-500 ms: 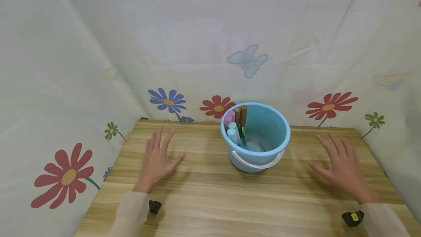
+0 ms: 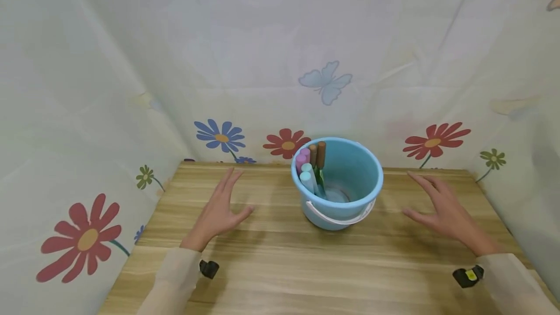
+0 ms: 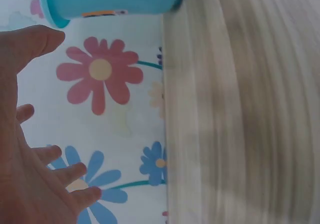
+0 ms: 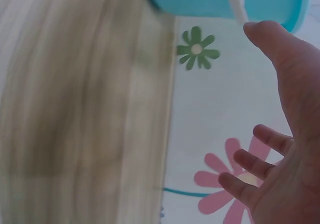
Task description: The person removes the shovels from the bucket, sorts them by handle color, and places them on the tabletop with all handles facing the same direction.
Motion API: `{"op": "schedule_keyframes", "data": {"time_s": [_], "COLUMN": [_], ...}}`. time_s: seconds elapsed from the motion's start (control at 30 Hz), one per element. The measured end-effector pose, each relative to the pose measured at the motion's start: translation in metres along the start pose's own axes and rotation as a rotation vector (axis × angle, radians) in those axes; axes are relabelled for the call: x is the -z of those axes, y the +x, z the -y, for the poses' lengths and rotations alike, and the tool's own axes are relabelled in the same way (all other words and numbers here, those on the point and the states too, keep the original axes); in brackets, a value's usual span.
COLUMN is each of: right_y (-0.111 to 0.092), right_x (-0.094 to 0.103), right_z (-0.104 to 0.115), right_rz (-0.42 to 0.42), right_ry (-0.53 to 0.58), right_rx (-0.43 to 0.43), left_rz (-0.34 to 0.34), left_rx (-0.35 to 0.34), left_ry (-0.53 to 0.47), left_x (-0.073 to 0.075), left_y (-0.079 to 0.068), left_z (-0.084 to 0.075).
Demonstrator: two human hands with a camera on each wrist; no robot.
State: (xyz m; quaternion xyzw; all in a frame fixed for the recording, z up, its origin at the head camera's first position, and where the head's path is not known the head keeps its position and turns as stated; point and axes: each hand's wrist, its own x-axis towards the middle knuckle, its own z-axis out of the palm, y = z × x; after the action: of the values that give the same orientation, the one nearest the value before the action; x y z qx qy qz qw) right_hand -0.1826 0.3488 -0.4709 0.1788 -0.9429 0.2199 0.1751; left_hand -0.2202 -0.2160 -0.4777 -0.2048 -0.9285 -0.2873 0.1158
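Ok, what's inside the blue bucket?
The blue bucket holds sticks with purple ends, brown ends and turquoise ends, two each. The sticks and front wall hide part of its floor.

left hand | right hand | both: fingers extended, thumbs spread

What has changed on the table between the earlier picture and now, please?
The left hand has moved slightly rightward and the right hand slightly leftward, both nearer the blue bucket. Both have also turned more edge-on to the head camera. Nothing was taken hold of or let go. The bucket stands in the same place, with the pens leaning inside it as before.
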Motion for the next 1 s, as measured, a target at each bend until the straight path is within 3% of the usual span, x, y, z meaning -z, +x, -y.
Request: {"op": "schedule_keyframes", "data": {"time_s": [0.13, 0.3, 0.57, 1.0], "right_y": [0.013, 0.029, 0.046, 0.056], "right_x": [0.007, 0.014, 0.015, 0.008], "right_z": [0.009, 0.021, 0.040, 0.055], "right_rz": [0.033, 0.118, 0.218, 0.214], "right_ry": [0.075, 0.277, 0.502, 0.629], "right_rx": [0.013, -0.010, -0.080, -0.063], "left_rz": [0.022, 0.059, 0.129, 0.156], "left_rx": [-0.006, 0.001, -0.010, 0.002], "left_ry": [-0.087, -0.258, -0.605, -0.771], "left_x": [0.003, 0.002, -0.017, -0.045], "left_y": [0.011, 0.023, 0.037, 0.051], "left_z": [-0.017, -0.039, -0.059, -0.086]}}
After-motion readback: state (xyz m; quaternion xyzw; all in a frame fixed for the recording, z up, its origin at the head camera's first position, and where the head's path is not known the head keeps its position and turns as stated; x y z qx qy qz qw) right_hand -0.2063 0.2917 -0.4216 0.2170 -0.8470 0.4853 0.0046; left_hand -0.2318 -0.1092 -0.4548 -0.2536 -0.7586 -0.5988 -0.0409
